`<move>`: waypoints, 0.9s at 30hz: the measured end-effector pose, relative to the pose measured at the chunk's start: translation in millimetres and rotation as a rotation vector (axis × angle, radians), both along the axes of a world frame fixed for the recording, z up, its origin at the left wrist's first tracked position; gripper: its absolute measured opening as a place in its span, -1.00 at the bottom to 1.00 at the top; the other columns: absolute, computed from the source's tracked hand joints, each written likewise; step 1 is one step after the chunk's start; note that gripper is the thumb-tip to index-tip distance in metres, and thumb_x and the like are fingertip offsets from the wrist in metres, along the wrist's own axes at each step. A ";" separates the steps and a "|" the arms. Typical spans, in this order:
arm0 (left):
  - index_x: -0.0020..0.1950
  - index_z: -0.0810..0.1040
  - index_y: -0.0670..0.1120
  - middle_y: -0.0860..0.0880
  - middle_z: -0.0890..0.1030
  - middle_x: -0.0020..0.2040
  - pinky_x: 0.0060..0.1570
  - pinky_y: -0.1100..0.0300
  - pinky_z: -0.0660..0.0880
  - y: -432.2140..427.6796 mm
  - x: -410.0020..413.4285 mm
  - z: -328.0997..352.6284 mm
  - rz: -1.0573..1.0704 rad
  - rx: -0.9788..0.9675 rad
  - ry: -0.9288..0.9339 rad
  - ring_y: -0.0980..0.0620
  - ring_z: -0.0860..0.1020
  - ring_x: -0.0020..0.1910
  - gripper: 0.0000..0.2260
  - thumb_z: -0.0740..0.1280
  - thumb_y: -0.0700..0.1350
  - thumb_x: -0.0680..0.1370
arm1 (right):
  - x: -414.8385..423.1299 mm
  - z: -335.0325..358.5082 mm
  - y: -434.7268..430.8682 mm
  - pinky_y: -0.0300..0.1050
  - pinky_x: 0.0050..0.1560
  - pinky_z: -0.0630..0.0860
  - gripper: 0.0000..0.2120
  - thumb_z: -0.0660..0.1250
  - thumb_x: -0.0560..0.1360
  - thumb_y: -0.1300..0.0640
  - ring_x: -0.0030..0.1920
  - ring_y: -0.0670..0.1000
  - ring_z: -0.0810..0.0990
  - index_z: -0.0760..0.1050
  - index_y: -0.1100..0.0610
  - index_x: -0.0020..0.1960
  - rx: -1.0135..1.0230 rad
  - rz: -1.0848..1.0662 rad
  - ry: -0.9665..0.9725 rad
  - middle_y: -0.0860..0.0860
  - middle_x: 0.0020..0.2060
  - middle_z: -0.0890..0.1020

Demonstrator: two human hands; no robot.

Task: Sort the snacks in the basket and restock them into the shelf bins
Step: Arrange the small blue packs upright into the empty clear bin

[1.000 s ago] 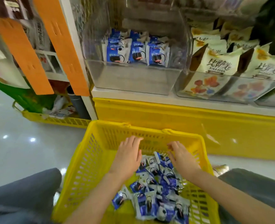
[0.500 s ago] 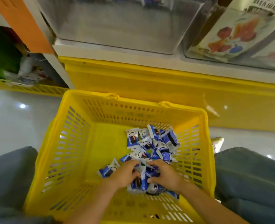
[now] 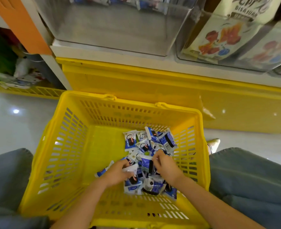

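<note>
Right hand point(image 3: 165, 166) has lifted slightly, its fingers point(image 3: 156, 157) and the left hand's point(image 3: 118, 173) gripping snack packets point(image 3: 153, 142).

You are looking at a bright, evenly lit scene, with the light falling from overhead. It shows as small white glints on the glossy floor point(image 3: 16, 111) and on the yellow panel point(image 3: 224, 111) below the shelf point(image 3: 136, 62). Shadows are soft, with only faint shade around the packs point(image 3: 153, 142) in the basket point(image 3: 70, 146). The clear bins point(image 3: 113, 30) carry a grey, milky sheen (their contents smear into streaks at the top edge). The centre is fairly sharp, though print on the packs is unreadable. Towards the edges the wide lens bends straight lines, and the far left is blurred.
</note>
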State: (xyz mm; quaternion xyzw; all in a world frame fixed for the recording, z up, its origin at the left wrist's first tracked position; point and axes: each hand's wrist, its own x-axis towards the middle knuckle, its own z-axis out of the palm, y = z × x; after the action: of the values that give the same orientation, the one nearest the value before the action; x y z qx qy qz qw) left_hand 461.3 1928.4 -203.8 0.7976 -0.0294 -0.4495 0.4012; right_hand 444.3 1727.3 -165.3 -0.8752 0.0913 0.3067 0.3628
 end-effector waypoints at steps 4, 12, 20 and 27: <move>-0.06 0.39 -0.05 0.04 0.45 -0.16 -0.45 0.43 0.37 -1.2 3.5 25.8 0.335 -0.108 0.056 0.16 0.41 -0.31 -0.90 0.29 -0.08 0.56 | 2.3 31.2 8.0 -0.09 -0.39 0.31 -0.86 0.11 0.62 0.10 -0.40 0.01 0.35 0.33 0.07 -0.10 0.123 -0.149 -0.100 0.21 -0.29 0.49; 0.07 0.53 -0.12 -0.12 0.65 -0.14 -0.37 0.09 0.54 -12.1 -12.0 74.5 0.980 -0.527 0.348 -0.02 0.61 -0.31 -0.87 0.27 -0.12 0.57 | -20.6 76.8 47.0 -0.41 0.02 0.43 -0.91 0.19 0.59 0.15 0.13 -0.11 0.52 0.44 0.16 -0.02 0.174 0.025 -0.501 -0.06 0.20 0.48; 0.09 0.58 -0.14 -0.17 0.68 -0.06 -0.30 0.13 0.57 7.1 -10.7 102.6 0.840 -0.661 0.453 -0.05 0.65 -0.20 -0.59 0.38 0.09 0.37 | -35.5 94.8 46.2 0.03 0.02 0.60 -0.90 0.29 0.52 0.21 0.31 0.11 0.47 0.53 0.24 -0.06 -0.046 0.567 -0.804 0.13 0.19 0.55; 0.13 0.54 -0.29 -0.22 0.68 -0.12 -0.38 0.15 0.53 9.5 -15.4 109.5 0.855 -0.587 0.321 -0.07 0.65 -0.27 -0.50 0.48 -0.09 0.27 | -39.8 88.2 35.4 -0.42 0.18 0.35 -0.83 0.15 0.60 0.01 0.20 -0.30 0.42 0.42 -0.02 0.15 0.293 0.259 -0.546 -0.20 0.20 0.44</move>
State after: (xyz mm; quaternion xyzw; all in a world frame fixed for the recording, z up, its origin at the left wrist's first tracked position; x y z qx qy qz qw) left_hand 445.9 1937.9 -94.3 0.5143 0.2352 -0.3353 0.7535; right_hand 404.5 1762.7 -77.1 -0.8679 -0.1664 0.1144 0.4538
